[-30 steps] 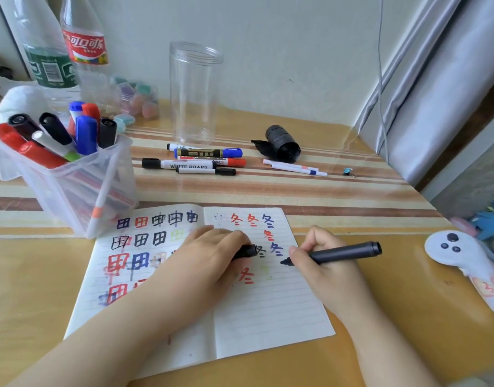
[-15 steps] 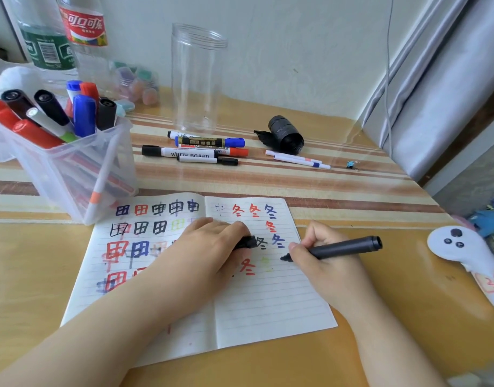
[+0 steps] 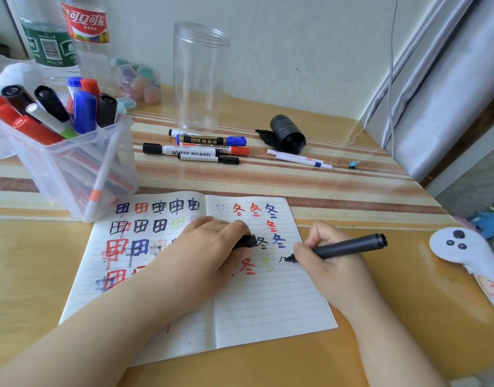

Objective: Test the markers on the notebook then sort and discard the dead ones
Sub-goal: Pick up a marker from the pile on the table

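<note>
An open lined notebook [image 3: 268,303] lies on the table, covered with red, blue and black test characters. My right hand [image 3: 328,263] grips a black marker [image 3: 349,245] whose tip touches the right page beside a short fresh black stroke. My left hand [image 3: 209,247] rests on the notebook's middle and holds the marker's black cap [image 3: 248,241]. A clear plastic bin [image 3: 72,169] at the left holds several capped markers. Several more markers [image 3: 201,149] lie in a group behind the notebook, and two thin pens [image 3: 298,159] lie to their right.
A tall clear jar [image 3: 199,76] stands behind the loose markers. A black roll [image 3: 287,132] lies right of it. Two bottles [image 3: 64,37] stand at the back left. A white controller [image 3: 469,255] sits at the table's right edge, a curtain [image 3: 441,79] beyond it.
The marker tip has come down onto the right page and left a short black stroke there. My left hand has stayed on the notebook with the cap.
</note>
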{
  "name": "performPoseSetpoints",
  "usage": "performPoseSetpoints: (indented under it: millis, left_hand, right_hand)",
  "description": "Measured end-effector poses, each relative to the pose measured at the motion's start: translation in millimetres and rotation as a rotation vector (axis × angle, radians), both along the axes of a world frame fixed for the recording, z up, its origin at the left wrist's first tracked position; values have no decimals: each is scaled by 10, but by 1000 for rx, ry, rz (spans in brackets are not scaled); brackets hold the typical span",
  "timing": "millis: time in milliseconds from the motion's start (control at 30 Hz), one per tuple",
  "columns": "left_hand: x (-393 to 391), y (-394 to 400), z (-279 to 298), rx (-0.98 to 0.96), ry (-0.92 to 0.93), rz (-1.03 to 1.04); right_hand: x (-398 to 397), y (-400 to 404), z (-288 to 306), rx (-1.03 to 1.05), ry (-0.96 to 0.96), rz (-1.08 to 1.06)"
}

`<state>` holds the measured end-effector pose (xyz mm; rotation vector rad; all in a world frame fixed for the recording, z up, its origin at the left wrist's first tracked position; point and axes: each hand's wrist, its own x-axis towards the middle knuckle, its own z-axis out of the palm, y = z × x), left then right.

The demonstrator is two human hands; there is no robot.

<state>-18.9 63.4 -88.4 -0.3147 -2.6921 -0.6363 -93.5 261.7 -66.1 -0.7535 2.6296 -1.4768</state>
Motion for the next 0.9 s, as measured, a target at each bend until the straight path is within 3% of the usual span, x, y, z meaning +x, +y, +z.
performPoseSetpoints:
  millis: [900]
  left_hand:
    - [1,-2,12,-7,-54,-13]
  right_hand:
    - [30,13,30,-3,-45,19]
